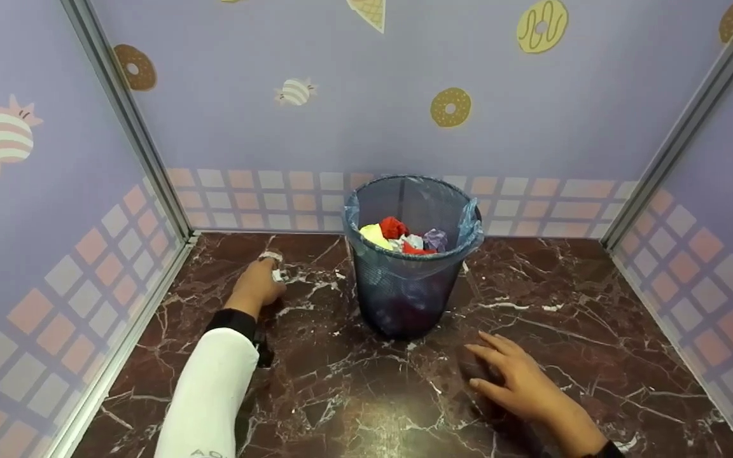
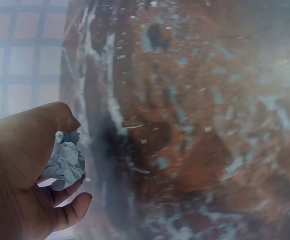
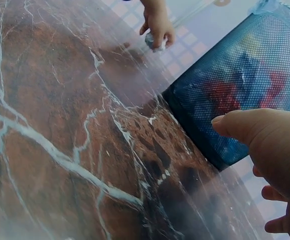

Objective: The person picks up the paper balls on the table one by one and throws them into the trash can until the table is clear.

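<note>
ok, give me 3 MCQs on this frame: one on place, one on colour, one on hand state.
1. Where is the mesh waste bin?
A. On the marble floor, between the hands
B. Left corner
C. Under the right hand

2. What colour is the bin liner?
A. Yellow
B. Blue
C. Black

3. What is the left hand doing?
A. Lying flat
B. Gripping the bin
C. Holding a crumpled paper ball

Answers: 1 A, it stands between both hands in the head view; 2 B, blue plastic folds over the rim; 3 C, the fingers curl round the paper in the left wrist view.
</note>
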`<state>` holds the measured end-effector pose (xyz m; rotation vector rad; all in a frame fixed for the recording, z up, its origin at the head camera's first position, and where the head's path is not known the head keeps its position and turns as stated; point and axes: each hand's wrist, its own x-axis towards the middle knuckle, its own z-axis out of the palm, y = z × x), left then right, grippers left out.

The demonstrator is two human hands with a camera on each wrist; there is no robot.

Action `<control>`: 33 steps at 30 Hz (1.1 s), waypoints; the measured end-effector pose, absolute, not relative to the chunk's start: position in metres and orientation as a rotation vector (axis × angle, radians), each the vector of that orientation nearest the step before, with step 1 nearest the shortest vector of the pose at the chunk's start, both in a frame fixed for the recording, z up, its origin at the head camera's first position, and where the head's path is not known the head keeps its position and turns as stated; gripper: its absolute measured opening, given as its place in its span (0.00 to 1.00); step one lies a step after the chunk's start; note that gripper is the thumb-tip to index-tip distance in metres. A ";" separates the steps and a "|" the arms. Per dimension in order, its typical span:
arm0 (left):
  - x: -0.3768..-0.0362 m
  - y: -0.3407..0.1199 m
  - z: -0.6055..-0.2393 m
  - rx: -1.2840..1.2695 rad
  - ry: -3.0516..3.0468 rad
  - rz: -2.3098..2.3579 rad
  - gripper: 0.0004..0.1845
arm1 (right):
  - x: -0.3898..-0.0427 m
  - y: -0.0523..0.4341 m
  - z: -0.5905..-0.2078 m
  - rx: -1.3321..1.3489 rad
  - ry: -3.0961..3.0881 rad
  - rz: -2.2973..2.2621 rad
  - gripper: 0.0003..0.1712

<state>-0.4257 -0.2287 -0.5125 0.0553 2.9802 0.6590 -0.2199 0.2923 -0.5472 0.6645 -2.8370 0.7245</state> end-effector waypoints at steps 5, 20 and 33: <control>-0.428 -0.228 -0.483 0.126 3.031 0.658 0.34 | -0.218 0.304 -0.538 0.635 -2.829 0.677 0.35; -0.433 -0.201 -0.356 0.258 3.106 0.789 0.29 | -0.201 0.369 -0.519 0.416 -2.822 0.652 0.35; -0.424 -0.125 -0.274 0.486 3.165 0.701 0.24 | -0.179 0.430 -0.520 0.231 -2.767 0.670 0.34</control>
